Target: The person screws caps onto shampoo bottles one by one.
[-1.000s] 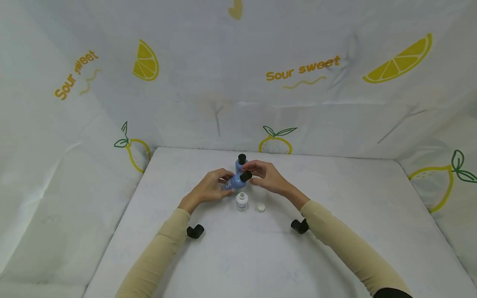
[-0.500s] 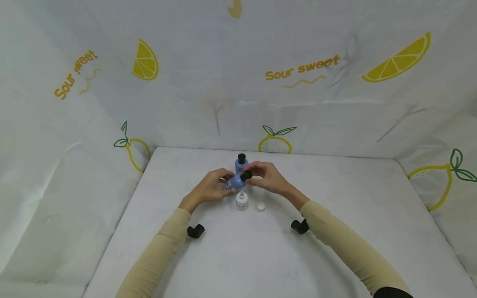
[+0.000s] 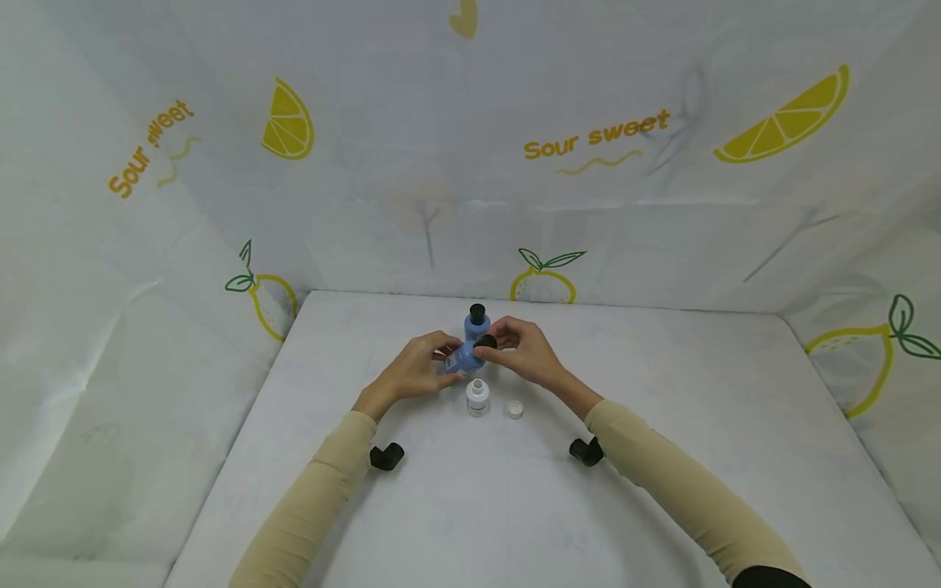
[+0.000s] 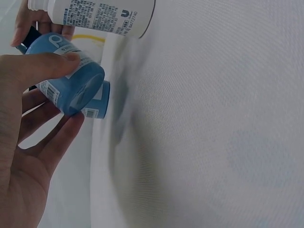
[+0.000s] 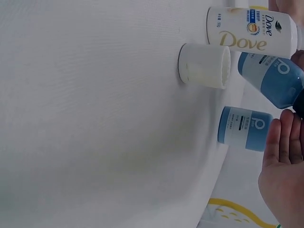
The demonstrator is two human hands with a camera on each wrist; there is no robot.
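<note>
Leaning in the left hand, a gripped blue bottle; its black cap pinched by the right hand

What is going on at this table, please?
A person's left hand holds a tilted, rounded blue plastic bottle, and the right hand pinches its round black plastic cap, which appears to be on the bottle. A similar, upright blue plastic bottle stands behind it. Nearer the person, a white Dove-labelled plastic bottle stands open on the white table, and a small round white plastic cap rests to its right, apart from it.
</note>
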